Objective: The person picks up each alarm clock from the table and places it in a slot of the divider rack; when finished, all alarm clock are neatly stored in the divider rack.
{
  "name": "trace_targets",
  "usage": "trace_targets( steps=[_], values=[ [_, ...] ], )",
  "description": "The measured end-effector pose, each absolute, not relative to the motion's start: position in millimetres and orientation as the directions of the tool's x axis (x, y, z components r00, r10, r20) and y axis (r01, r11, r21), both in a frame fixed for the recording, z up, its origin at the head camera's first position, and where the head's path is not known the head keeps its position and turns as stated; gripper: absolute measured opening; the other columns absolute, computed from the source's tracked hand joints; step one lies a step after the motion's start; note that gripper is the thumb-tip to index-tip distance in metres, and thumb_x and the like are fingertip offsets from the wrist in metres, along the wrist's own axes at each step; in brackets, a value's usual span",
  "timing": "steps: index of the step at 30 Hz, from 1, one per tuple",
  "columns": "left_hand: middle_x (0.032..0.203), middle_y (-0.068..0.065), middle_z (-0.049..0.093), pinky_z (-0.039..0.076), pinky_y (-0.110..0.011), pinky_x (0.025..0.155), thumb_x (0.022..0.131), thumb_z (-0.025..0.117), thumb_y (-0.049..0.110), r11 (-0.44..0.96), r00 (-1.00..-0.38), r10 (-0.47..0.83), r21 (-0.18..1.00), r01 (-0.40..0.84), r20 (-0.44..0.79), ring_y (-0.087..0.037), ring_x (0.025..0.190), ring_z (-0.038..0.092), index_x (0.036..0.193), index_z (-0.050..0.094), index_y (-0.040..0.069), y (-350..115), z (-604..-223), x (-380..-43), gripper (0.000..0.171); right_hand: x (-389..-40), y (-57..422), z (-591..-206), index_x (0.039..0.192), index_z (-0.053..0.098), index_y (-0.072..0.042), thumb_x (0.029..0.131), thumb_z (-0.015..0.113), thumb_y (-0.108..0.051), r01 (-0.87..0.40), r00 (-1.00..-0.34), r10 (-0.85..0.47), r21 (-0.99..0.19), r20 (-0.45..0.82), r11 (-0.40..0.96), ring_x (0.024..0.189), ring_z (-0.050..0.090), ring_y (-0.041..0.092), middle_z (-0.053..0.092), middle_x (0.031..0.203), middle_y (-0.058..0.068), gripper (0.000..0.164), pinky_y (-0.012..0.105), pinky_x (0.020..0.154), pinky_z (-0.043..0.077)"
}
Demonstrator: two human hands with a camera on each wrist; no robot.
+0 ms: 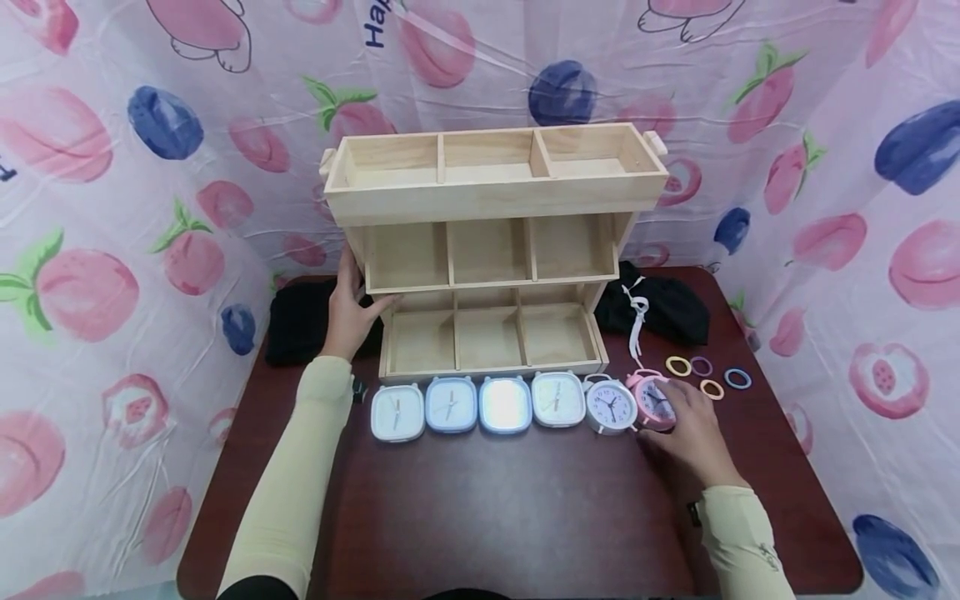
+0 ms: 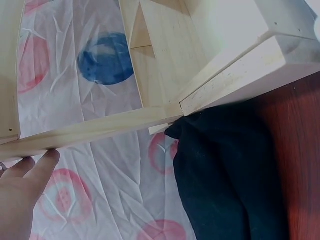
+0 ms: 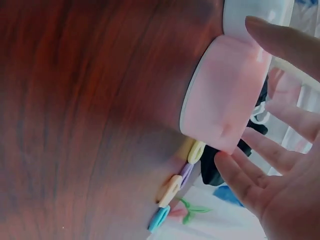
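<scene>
In the head view my left hand [image 1: 349,315] rests against the left side of a three-tier wooden organizer [image 1: 491,200], thumb spread toward the middle tier's lower front. The left wrist view shows that hand's fingertips touching a wooden side strip [image 2: 90,129]. My right hand [image 1: 692,429] is spread around a pink alarm clock [image 1: 651,402], the last in a row on the table. Up close in the right wrist view, fingers sit at the pink clock's [image 3: 225,92] edge and the thumb is over the neighbouring white round alarm clock [image 1: 611,406].
Several rounded-square clocks [image 1: 452,405] line up before the organizer. Colored rings [image 1: 738,379] lie at the right. Black cloth bundles flank the organizer, one left [image 1: 296,321], one right [image 1: 667,308] with a white cord. Peach-print fabric [image 1: 180,333] surrounds the dark red table [image 1: 495,517].
</scene>
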State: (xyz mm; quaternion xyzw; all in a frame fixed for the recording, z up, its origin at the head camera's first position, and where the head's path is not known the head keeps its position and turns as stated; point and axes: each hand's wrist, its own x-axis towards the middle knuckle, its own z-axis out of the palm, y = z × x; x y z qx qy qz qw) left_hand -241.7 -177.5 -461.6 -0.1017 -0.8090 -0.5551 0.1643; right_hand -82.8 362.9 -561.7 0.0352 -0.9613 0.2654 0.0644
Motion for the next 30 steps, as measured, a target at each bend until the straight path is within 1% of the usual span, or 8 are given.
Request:
trace_targets(
  steps=[1, 4, 7, 11, 17, 19, 24, 30],
  values=[
    [0.181, -0.007, 0.013, 0.035, -0.057, 0.13, 0.091, 0.082, -0.002, 0.361, -0.927, -0.017, 0.867, 0.344, 0.375, -0.03, 0.165, 0.024, 0.174, 0.007, 0.02, -176, -459, -240, 0.114, -84, 364, -562, 0.147, 0.056, 0.001, 0.072, 0.097, -0.011, -0.105, -0.989, -0.036, -0.501, 0.145, 0.859, 0.131, 0.039, 0.058, 0.046, 0.147, 0.036, 0.087, 0.078, 0.104, 0.038],
    [0.181, -0.007, 0.013, 0.035, -0.056, 0.13, 0.092, 0.082, -0.001, 0.365, -0.931, -0.019, 0.869, 0.334, 0.365, -0.03, 0.165, 0.024, 0.174, 0.007, 0.021, -176, -457, -238, 0.114, -89, 368, -564, 0.148, 0.057, 0.001, 0.073, 0.096, -0.013, -0.108, -0.988, -0.04, -0.482, 0.149, 0.87, 0.126, 0.04, 0.055, 0.046, 0.149, 0.036, 0.086, 0.075, 0.097, 0.042],
    [0.181, -0.006, 0.013, 0.035, -0.055, 0.13, 0.092, 0.082, -0.001, 0.364, -0.93, -0.011, 0.868, 0.338, 0.367, -0.03, 0.165, 0.024, 0.174, 0.006, 0.021, -175, -457, -239, 0.114, -93, 372, -567, 0.148, 0.057, 0.001, 0.074, 0.096, -0.015, -0.109, -0.989, -0.048, -0.466, 0.141, 0.878, 0.121, 0.04, 0.053, 0.048, 0.15, 0.036, 0.086, 0.072, 0.094, 0.042],
    [0.181, -0.007, 0.013, 0.036, -0.055, 0.13, 0.092, 0.082, 0.0, 0.38, -0.931, -0.003, 0.861, 0.337, 0.366, -0.031, 0.165, 0.025, 0.174, 0.005, 0.021, -175, -456, -239, 0.114, -96, 377, -571, 0.144, 0.059, 0.004, 0.074, 0.096, -0.013, -0.113, -0.988, -0.046, -0.486, 0.148, 0.866, 0.12, 0.043, 0.053, 0.054, 0.143, 0.034, 0.081, 0.07, 0.096, 0.039],
    [0.181, -0.008, 0.014, 0.035, -0.056, 0.13, 0.091, 0.083, 0.0, 0.384, -0.933, -0.01, 0.863, 0.329, 0.36, -0.031, 0.165, 0.025, 0.174, 0.007, 0.02, -175, -456, -238, 0.114, -98, 378, -571, 0.137, 0.062, 0.004, 0.072, 0.098, -0.016, -0.11, -0.986, -0.025, -0.538, 0.163, 0.836, 0.122, 0.052, 0.054, 0.058, 0.135, 0.033, 0.077, 0.073, 0.1, 0.044],
    [0.181, -0.007, 0.014, 0.035, -0.056, 0.13, 0.091, 0.082, 0.0, 0.388, -0.932, -0.011, 0.861, 0.329, 0.361, -0.031, 0.165, 0.024, 0.174, 0.007, 0.02, -175, -456, -238, 0.114, -98, 377, -568, 0.134, 0.063, 0.004, 0.071, 0.099, -0.019, -0.105, -0.983, -0.009, -0.528, 0.182, 0.842, 0.12, 0.054, 0.054, 0.061, 0.132, 0.033, 0.076, 0.07, 0.098, 0.045],
    [0.181, -0.006, 0.013, 0.035, -0.056, 0.13, 0.091, 0.083, 0.002, 0.397, -0.934, -0.02, 0.861, 0.319, 0.356, -0.031, 0.165, 0.024, 0.174, 0.006, 0.022, -176, -456, -238, 0.115, -99, 370, -554, 0.128, 0.064, 0.006, 0.071, 0.099, -0.023, -0.101, -0.965, 0.04, -0.508, 0.26, 0.856, 0.116, 0.052, 0.053, 0.062, 0.128, 0.033, 0.073, 0.067, 0.095, 0.043],
    [0.181, -0.007, 0.013, 0.035, -0.057, 0.13, 0.091, 0.084, 0.002, 0.385, -0.931, -0.024, 0.863, 0.327, 0.364, -0.032, 0.164, 0.025, 0.174, 0.007, 0.02, -176, -456, -238, 0.115, -112, 349, -530, 0.124, 0.066, 0.006, 0.07, 0.098, -0.018, -0.134, -0.931, 0.083, -0.546, 0.355, 0.827, 0.118, 0.051, 0.05, 0.062, 0.13, 0.032, 0.067, 0.064, 0.097, 0.043]
  ],
)
